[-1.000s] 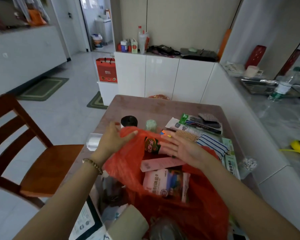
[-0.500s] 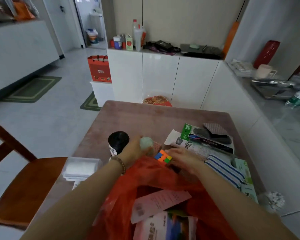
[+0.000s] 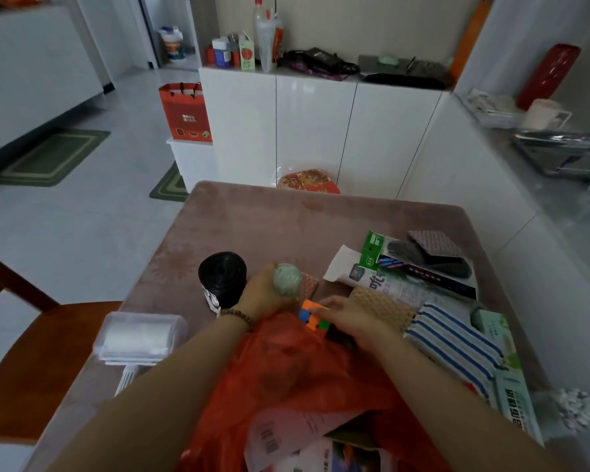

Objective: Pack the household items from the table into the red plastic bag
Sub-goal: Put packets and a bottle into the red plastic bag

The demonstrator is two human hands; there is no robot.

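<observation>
The red plastic bag (image 3: 304,376) lies open at the table's near edge, with a pink slip and packets inside. Just beyond its rim, my left hand (image 3: 264,296) grips a pale green ball-like item (image 3: 287,279). My right hand (image 3: 351,320) holds a colourful puzzle cube (image 3: 312,315) at the bag's far rim. Still on the table are a black roll of bags (image 3: 222,279), a honeycomb cloth (image 3: 377,303), a striped cloth (image 3: 453,344), a white packet (image 3: 365,275) and a lint roller (image 3: 140,335).
The pink table (image 3: 286,223) has bare surface at its far half. A wooden chair (image 3: 48,352) stands at the left. More packaged goods (image 3: 426,264) and a green box (image 3: 511,386) crowd the right side. White cabinets (image 3: 321,131) lie beyond the table.
Both hands left the bag's rim and reached forward over it. The left hand took hold of the green ball-like item and the right hand closed on the puzzle cube.
</observation>
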